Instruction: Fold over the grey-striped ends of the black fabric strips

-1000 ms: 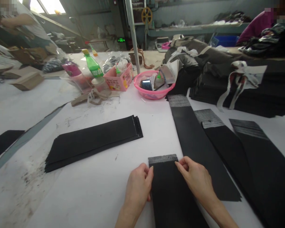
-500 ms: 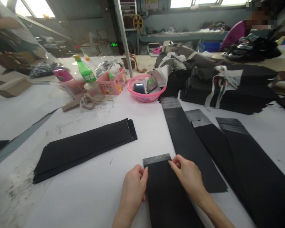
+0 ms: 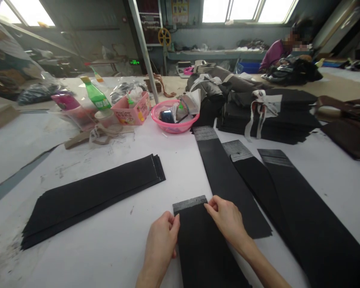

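Note:
A long black strip (image 3: 204, 248) with a grey band at its far end lies on the white table (image 3: 186, 168) right in front of me. My left hand (image 3: 161, 244) rests on the strip's left edge, fingers curled against it. My right hand (image 3: 226, 219) pinches the strip's right corner just below the grey band. Three more black strips (image 3: 228, 180) with grey ends lie fanned out to the right. A flat stack of black strips (image 3: 90, 196) lies to the left.
At the back stand a pink bowl (image 3: 160, 122) holding a phone, a pink box (image 3: 132, 112) and a green bottle (image 3: 96, 96). Tied bundles of black material (image 3: 273, 116) fill the back right. A person in purple (image 3: 274, 54) sits far right.
The view has swung to the right, so everything on the table has slid left in the picture. Both hands keep their hold on the same strip end.

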